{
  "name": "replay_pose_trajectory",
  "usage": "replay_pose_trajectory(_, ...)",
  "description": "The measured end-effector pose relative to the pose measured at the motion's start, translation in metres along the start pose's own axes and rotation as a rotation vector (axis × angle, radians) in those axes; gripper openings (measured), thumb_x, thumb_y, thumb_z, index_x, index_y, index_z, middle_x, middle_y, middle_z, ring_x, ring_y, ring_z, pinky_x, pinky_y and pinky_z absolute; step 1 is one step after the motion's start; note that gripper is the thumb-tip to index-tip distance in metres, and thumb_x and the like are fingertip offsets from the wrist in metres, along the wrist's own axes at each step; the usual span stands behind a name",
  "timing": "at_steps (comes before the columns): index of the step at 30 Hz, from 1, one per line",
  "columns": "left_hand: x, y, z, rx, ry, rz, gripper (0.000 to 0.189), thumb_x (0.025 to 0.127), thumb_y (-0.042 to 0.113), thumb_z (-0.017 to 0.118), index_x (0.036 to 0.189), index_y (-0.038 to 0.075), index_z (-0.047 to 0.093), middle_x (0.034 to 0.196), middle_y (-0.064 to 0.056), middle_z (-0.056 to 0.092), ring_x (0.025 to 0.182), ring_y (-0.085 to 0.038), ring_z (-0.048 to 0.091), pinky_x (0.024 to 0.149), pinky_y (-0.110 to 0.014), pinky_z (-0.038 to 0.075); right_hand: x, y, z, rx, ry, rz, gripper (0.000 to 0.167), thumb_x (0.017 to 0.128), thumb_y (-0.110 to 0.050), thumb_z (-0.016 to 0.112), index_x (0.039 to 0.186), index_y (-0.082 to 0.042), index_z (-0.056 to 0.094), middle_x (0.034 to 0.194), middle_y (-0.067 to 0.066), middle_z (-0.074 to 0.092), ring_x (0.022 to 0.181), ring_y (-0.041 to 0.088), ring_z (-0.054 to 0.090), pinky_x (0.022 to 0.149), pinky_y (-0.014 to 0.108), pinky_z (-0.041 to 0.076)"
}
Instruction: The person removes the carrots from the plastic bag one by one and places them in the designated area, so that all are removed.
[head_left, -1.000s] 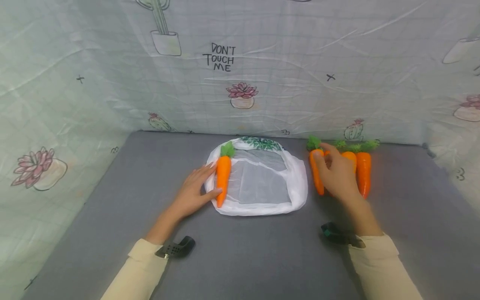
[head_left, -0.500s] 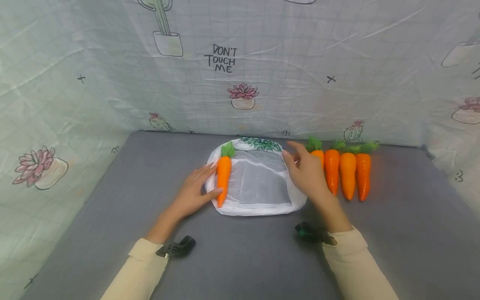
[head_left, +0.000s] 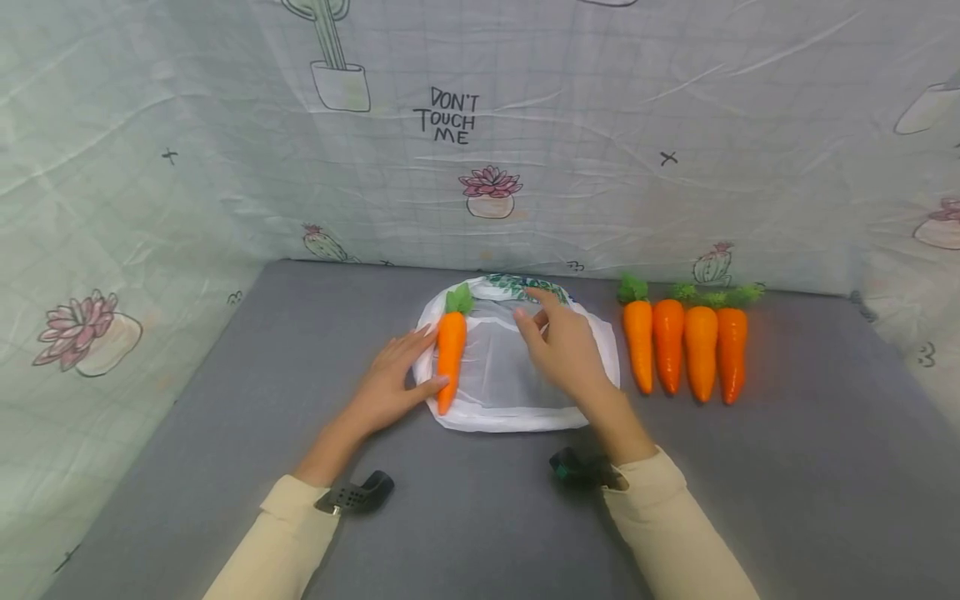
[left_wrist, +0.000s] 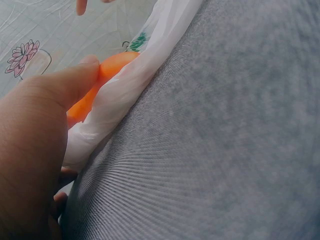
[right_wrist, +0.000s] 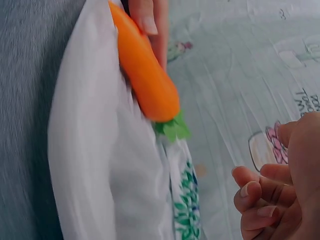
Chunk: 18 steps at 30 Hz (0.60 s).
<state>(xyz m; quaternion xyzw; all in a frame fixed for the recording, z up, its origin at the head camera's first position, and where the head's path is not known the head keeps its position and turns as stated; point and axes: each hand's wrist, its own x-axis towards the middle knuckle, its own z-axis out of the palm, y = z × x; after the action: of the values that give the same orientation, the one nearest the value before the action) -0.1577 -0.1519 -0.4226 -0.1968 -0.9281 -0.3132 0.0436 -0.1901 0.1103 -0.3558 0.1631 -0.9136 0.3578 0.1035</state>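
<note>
An orange carrot (head_left: 451, 358) with a green leafy top lies along the left side of a white plastic bag (head_left: 502, 420), whose rim forms a wide ring on the grey table. My left hand (head_left: 392, 379) holds the carrot at the bag's left edge. In the left wrist view its thumb lies on the carrot (left_wrist: 114, 67), while the other fingers are mostly hidden beside the bag. My right hand (head_left: 566, 343) hovers over the bag's right half, fingers loosely bent and holding nothing. The right wrist view shows the hand (right_wrist: 280, 195) apart from the carrot (right_wrist: 145, 70).
Several more carrots (head_left: 669, 346) lie side by side to the right of the bag, tops toward the back. A pale printed cloth (head_left: 570, 183) hangs behind and beside the grey tabletop (head_left: 465, 517).
My right hand has left the row of carrots and moved left over the bag, carrying nothing. The left hand and its carrot stay in place.
</note>
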Motion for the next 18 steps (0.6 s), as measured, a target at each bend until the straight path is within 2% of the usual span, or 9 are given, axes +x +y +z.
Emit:
replay_pose_trajectory(9,0.000,0.000,0.000,0.002,0.012,-0.004,0.073,0.088,0.039,0.065,0.148,0.009,0.036,0.152,-0.009,0.034,0.141,-0.032,0.024,0.114,-0.050,0.011,0.001,-0.018,0.021,-0.014,-0.053,-0.024,0.046,0.096,-0.034,0.057,0.134,-0.008,0.053,0.075,0.002,0.059,0.058,0.016,0.050,0.051,0.028,0.044)
replay_pose_trajectory(18,0.000,-0.001,0.002,0.008,0.018,0.010,0.072,0.088,0.039,0.065,0.147,0.007,0.038,0.151,-0.010,0.035,0.140,-0.033,0.026,0.114,-0.051,0.012,-0.001,-0.029,0.040,0.028,-0.118,0.009,0.049,0.094,-0.034,0.059,0.136,-0.010,0.051,0.072,0.001,0.057,0.055,0.016,0.049,0.048,0.027,0.043)
